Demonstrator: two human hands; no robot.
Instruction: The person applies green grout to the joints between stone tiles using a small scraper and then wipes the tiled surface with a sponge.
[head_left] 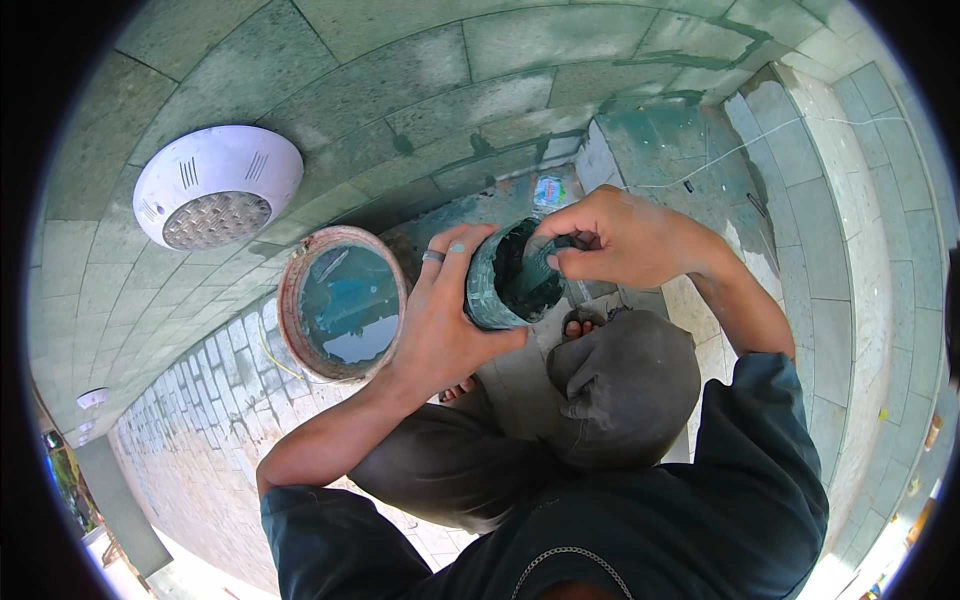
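My left hand (pixel 440 315), a ring on one finger, grips the side of a small round tub (pixel 482 285) smeared with green. The tub is tilted, and dark green paste (pixel 520 285) coats its inside. At the tub's mouth, my right hand (pixel 625 240) is closed in a pinch on a thin, flat scraper-like piece (pixel 540 262) covered in the same green, its lower part inside the tub. Left of the tub stands a larger round bucket (pixel 290 310) with a stained rim, holding greenish water.
A white round light fitting (pixel 225 185) juts from the green tiled wall (pixel 400 80) at the left. Beyond the tub lies a small printed packet (pixel 548 192). A thin white cable (pixel 720 160) crosses the tiled ledge. My bent knees (pixel 640 390) are close below my hands.
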